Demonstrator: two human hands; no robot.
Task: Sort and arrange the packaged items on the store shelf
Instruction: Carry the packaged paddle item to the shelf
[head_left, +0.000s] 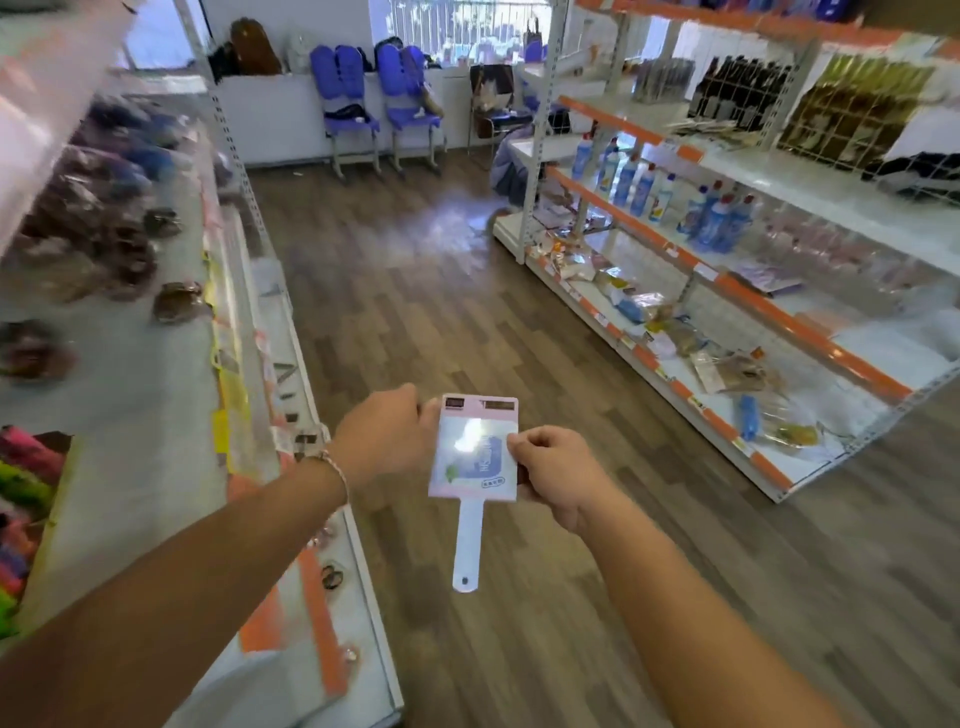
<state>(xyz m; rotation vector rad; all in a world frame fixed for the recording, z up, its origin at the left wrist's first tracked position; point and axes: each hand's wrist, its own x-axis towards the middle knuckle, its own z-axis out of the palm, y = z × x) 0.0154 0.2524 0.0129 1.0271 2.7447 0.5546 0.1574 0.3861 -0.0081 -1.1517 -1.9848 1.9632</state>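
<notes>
Both grips, left hand (384, 434) and right hand (553, 470), pinch 1 pink packet (475, 449).

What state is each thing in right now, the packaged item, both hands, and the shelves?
Packaged brush: held over the aisle floor, white handle pointing down toward the person.
Left hand: grips the package's left edge.
Right hand: pinches its right edge.
Blue bottles: upright on the right shelf.
Bottom right shelf: packets scattered untidily.

Pink-edged flat packet (474, 451) with white handle, held mid-aisle.
Glossy front facing up, handle pointing toward the person, gripped at both side edges.
</notes>
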